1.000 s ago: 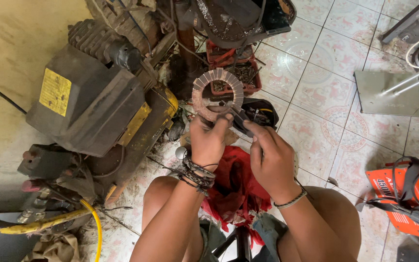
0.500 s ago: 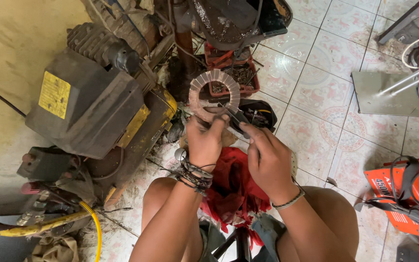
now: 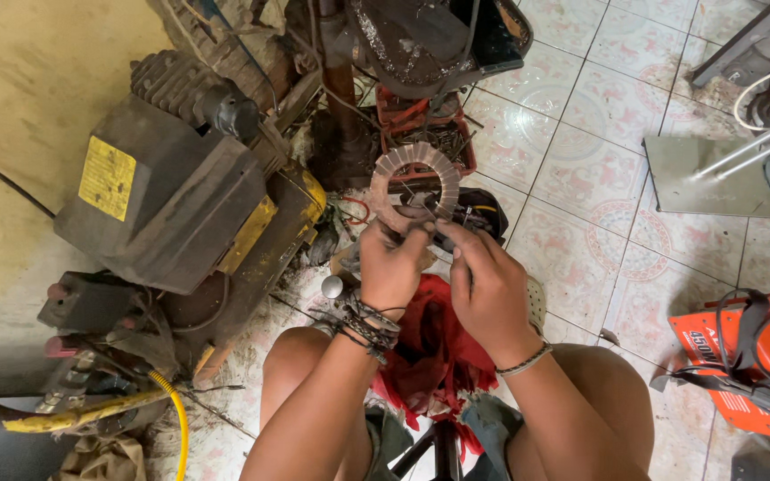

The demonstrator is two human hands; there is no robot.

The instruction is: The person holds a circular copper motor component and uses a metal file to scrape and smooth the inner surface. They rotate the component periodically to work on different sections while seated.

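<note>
Above the person's bare knees, the left hand (image 3: 391,265) has its grip closed around the lower edge of a rusty toothed metal ring (image 3: 414,185), holding it upright over the tiled floor (image 3: 581,169). Just beside it, the right hand (image 3: 490,289) pinches a small dark tool (image 3: 443,233) against the ring's bottom rim, with a red cloth (image 3: 434,352) in the lap below and a grimy dark machine (image 3: 167,200) to the left.
</note>
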